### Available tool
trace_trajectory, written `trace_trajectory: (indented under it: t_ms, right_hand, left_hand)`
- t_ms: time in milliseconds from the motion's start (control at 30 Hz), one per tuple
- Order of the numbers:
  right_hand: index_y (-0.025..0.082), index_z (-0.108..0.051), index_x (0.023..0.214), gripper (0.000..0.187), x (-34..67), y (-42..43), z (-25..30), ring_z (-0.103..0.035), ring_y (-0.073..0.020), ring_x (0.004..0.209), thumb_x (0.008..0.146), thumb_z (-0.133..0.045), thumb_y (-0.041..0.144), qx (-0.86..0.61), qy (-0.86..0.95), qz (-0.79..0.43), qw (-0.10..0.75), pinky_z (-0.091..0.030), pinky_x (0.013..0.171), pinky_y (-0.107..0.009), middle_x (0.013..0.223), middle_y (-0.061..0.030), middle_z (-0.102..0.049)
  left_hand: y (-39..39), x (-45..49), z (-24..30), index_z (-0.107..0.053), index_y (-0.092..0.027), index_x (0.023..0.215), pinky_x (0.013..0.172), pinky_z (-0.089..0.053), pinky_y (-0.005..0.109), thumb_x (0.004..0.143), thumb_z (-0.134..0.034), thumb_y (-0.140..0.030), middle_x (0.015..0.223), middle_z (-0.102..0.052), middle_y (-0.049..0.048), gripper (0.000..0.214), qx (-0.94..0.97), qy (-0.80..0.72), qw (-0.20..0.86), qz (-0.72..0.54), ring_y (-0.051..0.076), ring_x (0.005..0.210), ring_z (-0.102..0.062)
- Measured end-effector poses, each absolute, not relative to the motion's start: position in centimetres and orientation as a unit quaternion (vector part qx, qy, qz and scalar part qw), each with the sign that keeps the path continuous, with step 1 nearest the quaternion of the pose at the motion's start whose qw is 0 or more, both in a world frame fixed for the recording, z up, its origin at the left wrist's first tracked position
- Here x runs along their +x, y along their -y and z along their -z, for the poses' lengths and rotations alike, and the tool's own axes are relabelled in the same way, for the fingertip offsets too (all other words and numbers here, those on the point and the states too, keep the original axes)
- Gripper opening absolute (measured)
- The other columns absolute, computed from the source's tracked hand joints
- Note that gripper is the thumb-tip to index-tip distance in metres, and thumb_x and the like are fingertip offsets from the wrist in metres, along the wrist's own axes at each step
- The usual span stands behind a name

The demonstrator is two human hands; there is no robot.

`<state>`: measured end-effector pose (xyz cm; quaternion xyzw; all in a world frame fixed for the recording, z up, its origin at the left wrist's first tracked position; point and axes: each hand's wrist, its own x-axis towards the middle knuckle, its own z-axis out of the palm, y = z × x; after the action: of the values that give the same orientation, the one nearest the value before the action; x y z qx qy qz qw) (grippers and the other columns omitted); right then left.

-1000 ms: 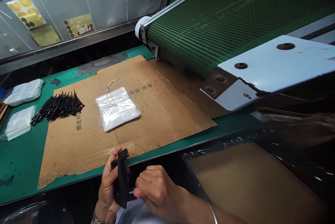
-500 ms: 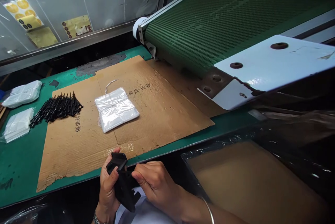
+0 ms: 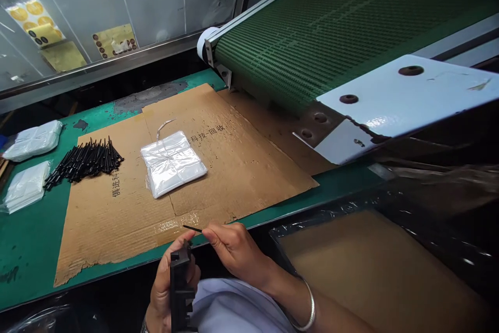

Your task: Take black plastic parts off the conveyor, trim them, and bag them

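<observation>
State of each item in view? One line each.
Left hand: gripping black plastic part, held upright.
Right hand: pinching thin black pin.
Loose black pins: heaped on cardboard sheet.
Clear plastic bag bundle: tied, lying on the cardboard.
Green conveyor belt: running or stopped, cannot tell.

black plastic piece (image 3: 179,286): lower end cut off | thin black pin (image 3: 192,228): too small to tell

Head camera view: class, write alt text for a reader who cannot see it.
A person's right hand pinches a black pin while the left hand holds a black plastic part upright. A cardboard sheet on a green workbench carries a bundle of clear plastic bags and a pile of black pins, near a green conveyor belt.
</observation>
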<state>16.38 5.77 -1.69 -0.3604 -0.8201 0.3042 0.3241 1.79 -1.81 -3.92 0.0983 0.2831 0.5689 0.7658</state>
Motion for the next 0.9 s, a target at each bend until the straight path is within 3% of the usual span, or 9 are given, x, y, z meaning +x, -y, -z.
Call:
trace_trajectory:
  t_ms: [133,367,467,667,767,900]
  right_hand:
    - [0.017,-0.045,0.058,0.043,16.9,-5.4,0.6,-0.037,-0.0070,0.041,0.094,-0.026,0.030,-0.339,0.835,-0.285,0.327,-0.026,0.044,-0.021,0.047,0.0039,-0.044]
    - [0.017,-0.046,0.059,0.044,16.5,-4.4,0.6,-0.039,-0.0081,0.041,0.095,-0.023,0.027,-0.295,0.873,-0.212,0.325,-0.024,0.046,-0.024,0.048,0.0027,-0.048]
    - [0.018,-0.048,0.060,0.042,16.6,-5.2,1.5,-0.043,-0.0088,0.043,0.094,-0.026,0.026,-0.350,0.869,-0.188,0.295,-0.023,0.047,-0.024,0.048,0.0024,-0.051]
    - [0.017,-0.054,0.072,0.032,18.6,-8.4,2.9,-0.052,-0.0138,0.056,0.092,-0.029,0.022,-0.501,0.828,-0.086,0.237,-0.028,0.055,-0.026,0.061,-0.0029,-0.059]
    - [0.015,-0.058,0.086,0.023,19.9,-10.2,3.8,-0.052,-0.0180,0.066,0.086,-0.035,0.012,-0.563,0.805,0.016,0.187,-0.031,0.062,-0.028,0.070,-0.0069,-0.060]
    - [0.014,-0.057,0.099,0.030,20.9,-11.8,5.0,-0.047,-0.0233,0.070,0.080,-0.036,0.005,-0.607,0.780,0.098,0.115,-0.030,0.062,-0.033,0.074,-0.0106,-0.056]
  left_hand:
    - [1.8,1.6,4.7,-0.058,-0.023,0.109,0.027,-0.022,0.010,0.069,-0.065,-0.031,0.052,-0.037,-0.0066,0.042,0.082,-0.226,0.788,-0.567,0.003,0.037,-0.019]
    - [1.8,1.8,5.4,-0.056,-0.017,0.111,0.026,-0.024,0.011,0.076,-0.057,-0.032,0.052,-0.038,-0.0060,0.038,0.083,-0.206,0.803,-0.552,0.002,0.034,-0.018]
    - [2.0,1.8,5.2,-0.056,-0.017,0.110,0.025,-0.022,0.009,0.076,-0.057,-0.030,0.052,-0.035,-0.0067,0.036,0.045,-0.155,0.825,-0.542,0.002,0.035,-0.019]
    - [2.6,1.5,3.3,-0.048,-0.023,0.120,0.028,-0.020,-0.003,0.074,-0.061,-0.014,0.060,-0.040,-0.0055,0.049,-0.099,-0.120,0.801,-0.578,-0.003,0.039,-0.036]
    - [2.6,1.4,2.6,-0.046,-0.023,0.122,0.026,-0.018,-0.003,0.081,-0.052,-0.016,0.060,-0.038,-0.0060,0.042,-0.118,-0.138,0.796,-0.577,-0.004,0.036,-0.034]
    - [2.5,1.2,2.3,-0.047,-0.022,0.122,0.026,-0.019,-0.004,0.082,-0.047,-0.016,0.062,-0.039,-0.0048,0.040,-0.131,-0.108,0.809,-0.563,-0.004,0.036,-0.038]
